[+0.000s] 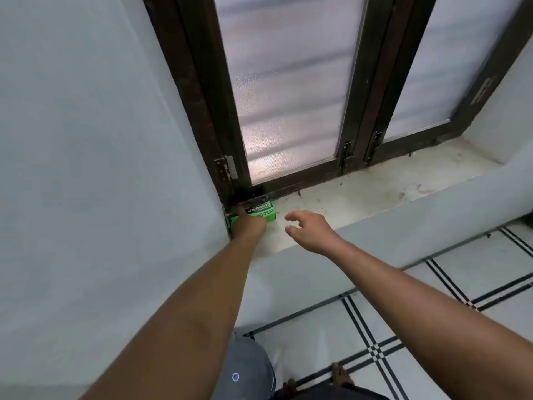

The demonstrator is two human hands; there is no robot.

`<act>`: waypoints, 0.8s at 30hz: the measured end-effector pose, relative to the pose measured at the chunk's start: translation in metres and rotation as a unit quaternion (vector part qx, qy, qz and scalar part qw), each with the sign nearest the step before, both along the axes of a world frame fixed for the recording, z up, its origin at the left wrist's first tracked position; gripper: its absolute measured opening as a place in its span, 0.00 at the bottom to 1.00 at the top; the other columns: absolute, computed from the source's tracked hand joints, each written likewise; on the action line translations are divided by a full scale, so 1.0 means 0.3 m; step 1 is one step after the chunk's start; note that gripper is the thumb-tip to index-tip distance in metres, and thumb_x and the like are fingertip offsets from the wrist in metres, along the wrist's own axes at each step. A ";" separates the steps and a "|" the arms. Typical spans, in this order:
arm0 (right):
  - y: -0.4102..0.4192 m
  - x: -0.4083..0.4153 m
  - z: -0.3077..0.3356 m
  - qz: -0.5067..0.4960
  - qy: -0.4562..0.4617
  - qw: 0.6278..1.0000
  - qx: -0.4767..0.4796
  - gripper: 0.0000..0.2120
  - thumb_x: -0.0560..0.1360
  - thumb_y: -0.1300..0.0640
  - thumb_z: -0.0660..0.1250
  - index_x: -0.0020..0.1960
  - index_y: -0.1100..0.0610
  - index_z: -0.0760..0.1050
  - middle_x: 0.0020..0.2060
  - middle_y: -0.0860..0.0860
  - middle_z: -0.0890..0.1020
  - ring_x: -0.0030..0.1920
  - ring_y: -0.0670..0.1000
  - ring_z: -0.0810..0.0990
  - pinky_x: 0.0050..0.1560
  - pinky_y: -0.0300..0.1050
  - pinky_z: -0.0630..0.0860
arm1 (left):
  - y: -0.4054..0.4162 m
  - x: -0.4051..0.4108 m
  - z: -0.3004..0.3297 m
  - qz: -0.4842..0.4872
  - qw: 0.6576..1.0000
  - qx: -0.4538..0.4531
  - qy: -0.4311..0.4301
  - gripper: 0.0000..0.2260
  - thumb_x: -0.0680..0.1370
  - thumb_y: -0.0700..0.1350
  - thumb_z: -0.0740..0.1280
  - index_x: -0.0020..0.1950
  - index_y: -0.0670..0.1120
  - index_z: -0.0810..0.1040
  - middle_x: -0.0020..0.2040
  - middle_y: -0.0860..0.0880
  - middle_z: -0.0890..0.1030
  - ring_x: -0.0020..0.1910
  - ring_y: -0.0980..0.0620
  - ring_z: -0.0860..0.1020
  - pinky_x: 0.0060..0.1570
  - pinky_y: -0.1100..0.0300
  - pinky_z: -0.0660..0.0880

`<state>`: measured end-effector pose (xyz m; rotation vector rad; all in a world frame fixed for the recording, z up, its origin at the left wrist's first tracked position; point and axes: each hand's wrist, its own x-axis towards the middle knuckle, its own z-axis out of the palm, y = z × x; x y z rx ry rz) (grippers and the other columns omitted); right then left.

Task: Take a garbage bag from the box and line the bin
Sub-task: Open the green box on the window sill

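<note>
While the left hand [249, 223] reaches onto the small green cardboard garbage-bag box [264, 212], its fingers are hidden over the box's far side, so whether they curl round the box or only press on it cannot be told; the back of the hand covers the box's left half. Box lies flat on the pale stone windowsill [360, 186], pushed into the sill's left corner, against the light grey wall [101, 125] and the bottom of the dark brown window frame [202, 96]. Long axis of box runs along the sill, left to right; printed black label faces up, lettering upside down to the camera. Right hand [310, 230] hovers above the sill just right of the box, apart from it, fingers spread and loosely bent, thumb out, holding nothing. Frosted panes [288, 82] above. White floor tiles with black lines [375, 342] at lower right.
</note>
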<state>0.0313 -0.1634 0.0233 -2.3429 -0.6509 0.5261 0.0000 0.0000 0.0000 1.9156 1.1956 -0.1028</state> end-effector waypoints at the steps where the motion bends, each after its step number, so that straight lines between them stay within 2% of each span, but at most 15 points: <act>1: 0.008 0.018 -0.005 -0.011 0.014 1.000 0.012 0.20 0.81 0.51 0.64 0.72 0.53 0.75 0.70 0.52 0.77 0.68 0.53 0.76 0.67 0.46 0.71 | 0.003 0.005 0.003 0.012 1.000 0.003 -0.016 0.35 0.82 0.47 0.62 0.85 0.56 0.49 0.70 0.40 0.76 0.61 0.38 0.80 0.60 0.49 0.81; 3: 0.020 0.055 -0.007 -0.020 0.029 0.999 0.021 0.20 0.80 0.51 0.65 0.71 0.53 0.76 0.69 0.51 0.78 0.67 0.52 0.77 0.66 0.46 0.72 | -0.005 0.008 -0.006 0.055 0.997 0.003 -0.052 0.27 0.85 0.52 0.60 0.83 0.54 0.58 0.72 0.41 0.76 0.67 0.37 0.77 0.64 0.51 0.76; 4: 0.025 0.070 -0.006 -0.017 0.032 0.999 0.022 0.19 0.80 0.51 0.65 0.70 0.52 0.77 0.69 0.51 0.78 0.67 0.52 0.77 0.67 0.46 0.72 | -0.011 0.002 -0.013 0.084 0.994 -0.003 -0.067 0.23 0.85 0.53 0.59 0.80 0.53 0.64 0.70 0.42 0.78 0.66 0.38 0.78 0.61 0.51 0.74; 6: 0.046 0.113 -0.005 -0.020 0.037 0.998 0.037 0.18 0.80 0.52 0.65 0.69 0.51 0.78 0.68 0.50 0.79 0.65 0.51 0.78 0.67 0.47 0.73 | -0.041 -0.002 -0.027 0.098 0.990 0.002 -0.104 0.14 0.84 0.55 0.59 0.68 0.54 0.70 0.62 0.45 0.82 0.57 0.41 0.80 0.53 0.53 0.75; 8: 0.062 0.147 0.007 -0.026 0.026 0.997 0.064 0.17 0.80 0.52 0.65 0.68 0.50 0.79 0.66 0.49 0.80 0.62 0.50 0.80 0.66 0.46 0.74 | -0.067 -0.008 -0.059 0.042 0.987 0.068 -0.142 0.05 0.84 0.53 0.60 0.58 0.55 0.71 0.54 0.46 0.82 0.50 0.43 0.81 0.41 0.57 0.73; 10: 0.075 0.178 0.021 -0.032 0.008 0.995 0.092 0.17 0.79 0.52 0.66 0.67 0.48 0.79 0.64 0.48 0.81 0.57 0.49 0.81 0.63 0.44 0.75 | -0.088 -0.019 -0.075 -0.042 0.972 0.133 -0.190 0.01 0.84 0.51 0.63 0.55 0.55 0.71 0.51 0.45 0.79 0.48 0.44 0.81 0.34 0.62 0.68; 12: 0.078 0.207 0.042 -0.038 -0.004 0.991 0.126 0.17 0.77 0.51 0.68 0.66 0.47 0.80 0.60 0.47 0.83 0.54 0.48 0.82 0.58 0.42 0.76 | -0.106 -0.033 -0.068 -0.136 0.954 0.178 -0.199 0.04 0.85 0.50 0.63 0.58 0.54 0.71 0.54 0.45 0.75 0.49 0.47 0.78 0.37 0.64 0.68; 14: 0.068 0.236 0.060 -0.037 -0.008 0.988 0.147 0.17 0.77 0.50 0.70 0.65 0.48 0.80 0.57 0.50 0.82 0.52 0.48 0.82 0.53 0.41 0.77 | -0.120 -0.039 -0.055 -0.188 0.940 0.213 -0.189 0.09 0.84 0.49 0.66 0.61 0.52 0.68 0.58 0.46 0.74 0.51 0.48 0.76 0.41 0.62 0.69; 17: 0.030 0.277 0.069 -0.034 -0.028 0.989 0.141 0.13 0.76 0.52 0.72 0.60 0.47 0.82 0.54 0.52 0.78 0.49 0.46 0.80 0.52 0.41 0.78 | -0.131 -0.036 -0.030 -0.180 0.946 0.204 -0.174 0.22 0.81 0.47 0.71 0.56 0.57 0.55 0.59 0.46 0.78 0.49 0.49 0.79 0.40 0.61 0.71; 21: -0.022 0.290 0.052 -0.014 -0.113 0.989 0.091 0.10 0.75 0.57 0.72 0.54 0.48 0.86 0.48 0.47 0.75 0.46 0.48 0.80 0.51 0.47 0.81 | -0.143 -0.024 -0.003 -0.173 0.946 0.214 -0.171 0.26 0.77 0.44 0.73 0.66 0.53 0.60 0.61 0.45 0.79 0.53 0.45 0.80 0.43 0.57 0.73; 24: -0.046 0.283 0.064 0.010 -0.085 0.992 0.094 0.14 0.76 0.59 0.67 0.59 0.49 0.84 0.52 0.47 0.78 0.49 0.47 0.81 0.55 0.48 0.80 | -0.178 -0.014 0.017 -0.182 0.944 0.215 -0.171 0.28 0.76 0.44 0.74 0.67 0.56 0.60 0.58 0.46 0.77 0.51 0.46 0.79 0.44 0.52 0.79</act>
